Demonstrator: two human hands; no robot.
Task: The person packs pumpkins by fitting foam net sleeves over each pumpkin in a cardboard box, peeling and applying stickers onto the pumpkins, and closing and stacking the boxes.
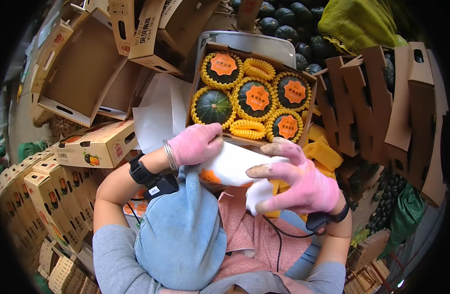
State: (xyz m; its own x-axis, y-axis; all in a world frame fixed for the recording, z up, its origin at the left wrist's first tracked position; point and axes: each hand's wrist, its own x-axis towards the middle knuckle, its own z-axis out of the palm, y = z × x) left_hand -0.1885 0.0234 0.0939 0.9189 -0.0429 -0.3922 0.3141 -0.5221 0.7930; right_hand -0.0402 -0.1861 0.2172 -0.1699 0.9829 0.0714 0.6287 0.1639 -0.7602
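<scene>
My left hand [196, 144], in a pink glove, is closed on the left end of a white sticker sheet [235, 164] with orange labels. The gloved right hand [298, 179] has its fingers spread around the sheet's curled right end, fingertips and thumb touching the white paper. Just beyond both hands lies an open cardboard box [307, 110] holding several dark green pumpkins [213, 106] in yellow foam nets. Orange star-shaped labels [257, 98] sit on most of them; the front-left one shows none. Folded yellow foam nets [248, 129] fill gaps between pumpkins.
Open cardboard boxes [80, 68] are stacked at upper left, printed boxes [53, 196] at lower left. Upright brown boxes [372, 98] stand on the right. Loose pumpkins [286, 33] and a green mesh sack [357, 24] lie at the back. Yellow nets [323, 154] lie beside the right hand.
</scene>
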